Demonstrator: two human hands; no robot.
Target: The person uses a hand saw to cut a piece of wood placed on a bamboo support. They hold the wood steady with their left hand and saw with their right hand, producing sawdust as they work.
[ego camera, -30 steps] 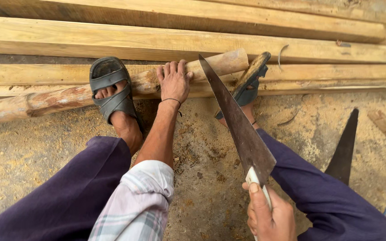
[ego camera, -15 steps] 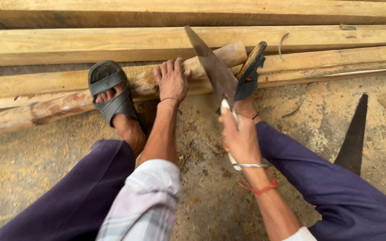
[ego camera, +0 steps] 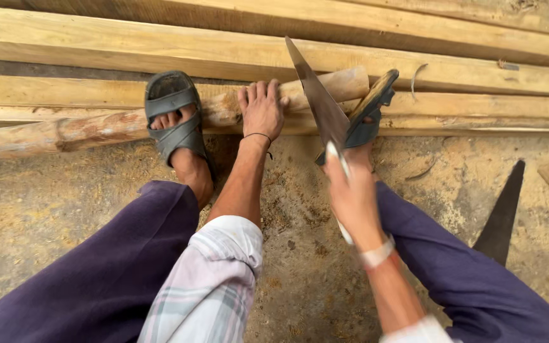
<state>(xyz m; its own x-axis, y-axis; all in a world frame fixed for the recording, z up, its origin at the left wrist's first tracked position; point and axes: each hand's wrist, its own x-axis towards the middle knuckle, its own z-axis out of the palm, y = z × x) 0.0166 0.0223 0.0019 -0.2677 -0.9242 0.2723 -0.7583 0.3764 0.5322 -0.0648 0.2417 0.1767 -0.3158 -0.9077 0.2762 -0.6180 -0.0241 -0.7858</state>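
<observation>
Left hand: the left hand [ego camera: 262, 111] is pressing palm-down on the round wooden pole [ego camera: 160, 124], fingers spread over its top, pinning it rather than closing around it.

Right hand: the right hand [ego camera: 351, 190] is clenching the handle of the handsaw [ego camera: 319, 101]; the hand is blurred, so the exact finger placement is hard to tell.

Saw: the blade is slanting up and away from the hand, its toothed edge meeting the pole just right of the left fingers, near the pole's cut end.

Pole: it is lying across the sawn timber planks [ego camera: 223, 51], running from the left edge to its pale cut end beside the blade; bark is showing in reddish patches.

Feet: the left sandalled foot [ego camera: 173, 121] is resting on the pole to the left of the hand; the right sandal [ego camera: 366, 111] is propped against the planks just beside the blade.

Handling: the pole looks stiff and fairly heavy, and, being round, likely to roll; holding it from above close to the cut seems soundest. The blade looks thin and springy, best taken by the handle only.

Ground: a sawdust-strewn floor [ego camera: 65, 203] is lying below, with a dark tapered blade [ego camera: 500, 216] resting at the right.
</observation>
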